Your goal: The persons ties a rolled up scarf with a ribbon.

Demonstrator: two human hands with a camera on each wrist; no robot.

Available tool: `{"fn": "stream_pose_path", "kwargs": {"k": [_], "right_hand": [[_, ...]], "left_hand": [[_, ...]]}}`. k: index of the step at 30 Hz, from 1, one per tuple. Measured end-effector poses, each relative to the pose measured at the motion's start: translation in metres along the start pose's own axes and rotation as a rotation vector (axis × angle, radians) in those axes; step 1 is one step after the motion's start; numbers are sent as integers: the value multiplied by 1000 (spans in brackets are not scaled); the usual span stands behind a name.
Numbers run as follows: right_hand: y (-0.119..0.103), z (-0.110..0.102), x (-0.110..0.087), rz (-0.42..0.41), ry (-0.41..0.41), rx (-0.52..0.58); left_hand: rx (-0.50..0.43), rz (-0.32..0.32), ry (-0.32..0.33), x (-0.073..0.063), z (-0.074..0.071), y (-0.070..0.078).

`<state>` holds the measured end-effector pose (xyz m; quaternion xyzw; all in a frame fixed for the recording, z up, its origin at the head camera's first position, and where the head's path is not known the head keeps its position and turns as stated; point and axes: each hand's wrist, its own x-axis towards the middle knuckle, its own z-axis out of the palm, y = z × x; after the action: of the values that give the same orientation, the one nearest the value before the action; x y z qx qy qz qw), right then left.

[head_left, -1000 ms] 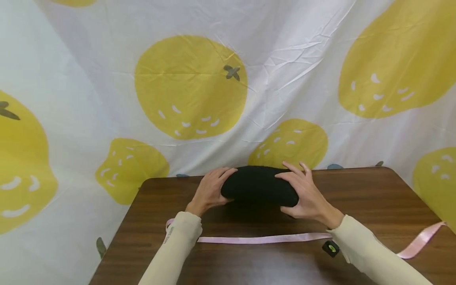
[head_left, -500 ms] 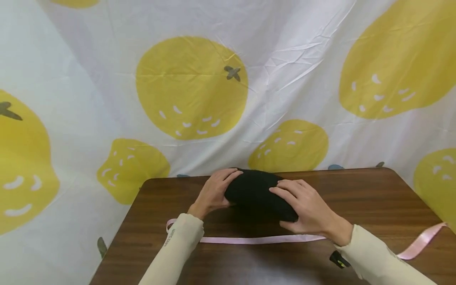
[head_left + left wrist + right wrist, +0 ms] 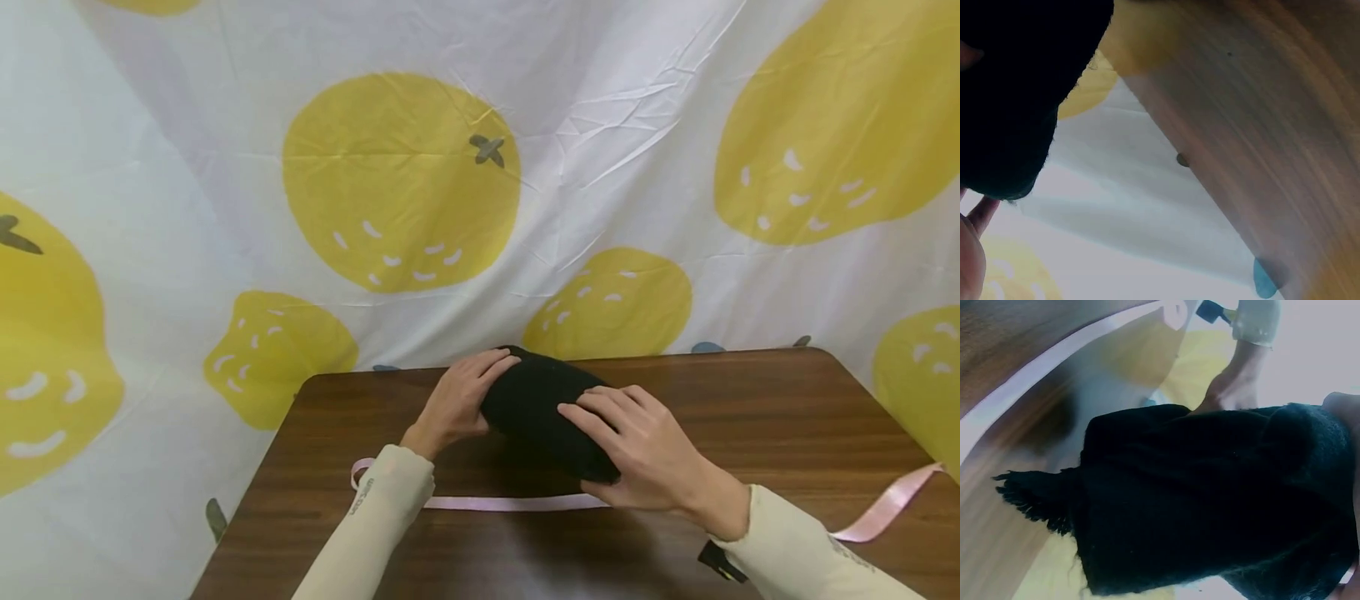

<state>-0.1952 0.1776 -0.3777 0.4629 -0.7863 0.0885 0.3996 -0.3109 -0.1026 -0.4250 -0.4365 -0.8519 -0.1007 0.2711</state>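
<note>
A black fuzzy scarf (image 3: 543, 400), folded into a thick bundle, is held above the brown table in the head view. My left hand (image 3: 461, 396) grips its far left end, fingers over the top and thumb underneath. At the near right end, my right hand (image 3: 645, 450) holds it the same way, so the bundle slants toward me on the right. The right wrist view shows the folded scarf (image 3: 1179, 500) from below, with a fringe (image 3: 1038, 499) hanging out of one end. In the left wrist view the dark scarf (image 3: 1016, 94) fills the upper left corner.
A pink ribbon (image 3: 510, 503) lies across the wooden table (image 3: 750, 400), curled at its left end and partly hidden by the right hand. Behind the table's far edge hangs a white cloth (image 3: 600, 183) printed with yellow fruit. A small black device (image 3: 720, 562) shows by the right sleeve.
My right hand has come nearer and lower, tilting the scarf from level to slanted. The left hand has shifted slightly right. Both keep their hold.
</note>
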Motion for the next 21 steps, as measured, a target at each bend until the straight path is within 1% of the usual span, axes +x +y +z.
{"fn": "stream_pose_path", "kwargs": {"k": [7, 11, 16, 19, 21], "right_hand": [[-3, -15, 10, 8, 3, -40], [-7, -22, 15, 1, -1, -60], [-18, -26, 18, -2, 6, -89], [-28, -26, 18, 7, 9, -109], [-36, -24, 18, 10, 7, -140]], "left_hand": [[-2, -3, 7, 10, -8, 4], [-17, 11, 20, 12, -11, 7], [-21, 42, 39, 12, -12, 10], [-25, 61, 48, 12, -12, 12], [-34, 77, 57, 12, -13, 13]]}}
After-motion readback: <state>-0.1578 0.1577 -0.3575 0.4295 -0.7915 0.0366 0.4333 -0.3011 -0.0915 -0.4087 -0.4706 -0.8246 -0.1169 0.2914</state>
